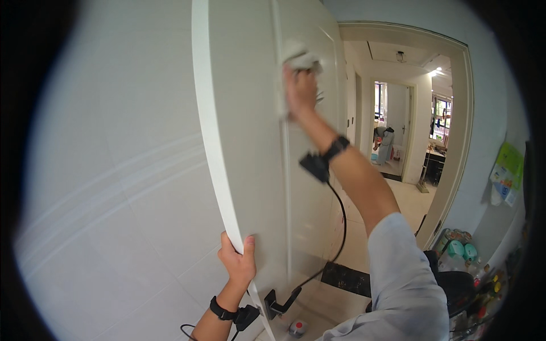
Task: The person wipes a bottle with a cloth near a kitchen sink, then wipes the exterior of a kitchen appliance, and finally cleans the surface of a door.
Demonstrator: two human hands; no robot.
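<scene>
My right hand, blurred, presses a pale cloth against the upper panel of a cream door. Lower down, my left hand grips the door's free edge, thumb on the near face and fingers around the far side. A black lever handle sits on the door just below that hand. Each wrist wears a black strap with a small device, and a black cable hangs from the right one.
A doorway opens onto a hall, where a person bends in a far room. Bottles and jars stand at the lower right. A red-capped container is on the floor beside the door. A green bag hangs on the right wall.
</scene>
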